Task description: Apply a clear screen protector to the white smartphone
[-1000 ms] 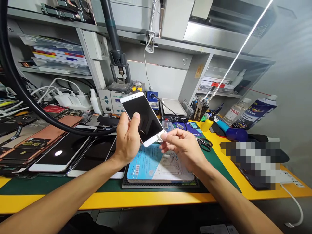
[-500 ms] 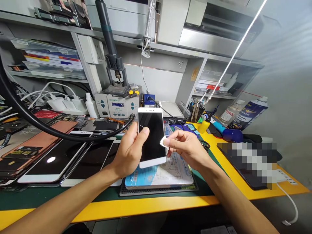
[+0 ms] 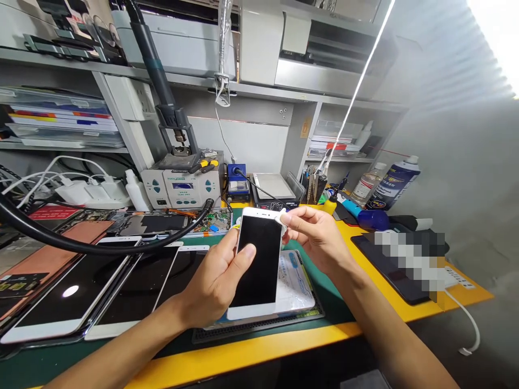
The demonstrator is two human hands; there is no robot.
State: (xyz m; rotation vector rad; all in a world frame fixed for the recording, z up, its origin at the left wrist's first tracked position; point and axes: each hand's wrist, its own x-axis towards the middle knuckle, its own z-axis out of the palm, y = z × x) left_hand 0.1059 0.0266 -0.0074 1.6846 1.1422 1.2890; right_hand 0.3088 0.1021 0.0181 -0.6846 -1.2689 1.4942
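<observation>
The bare left forearm [image 3: 121, 351] rises from the lower left of the frame to a bent wrist, and the left hand [image 3: 214, 283] sits just left of centre with its fingers curled out of sight. The left thumb [image 3: 243, 256] stretches up and to the right, its tip lying flat. The bare right forearm [image 3: 397, 340] climbs from the lower right, and the right hand [image 3: 320, 237] is held higher, right of centre, palm turned inward. The right fingertips [image 3: 287, 215] are pinched with the thumb at the hand's upper left, and the other fingers curve loosely beneath.
</observation>
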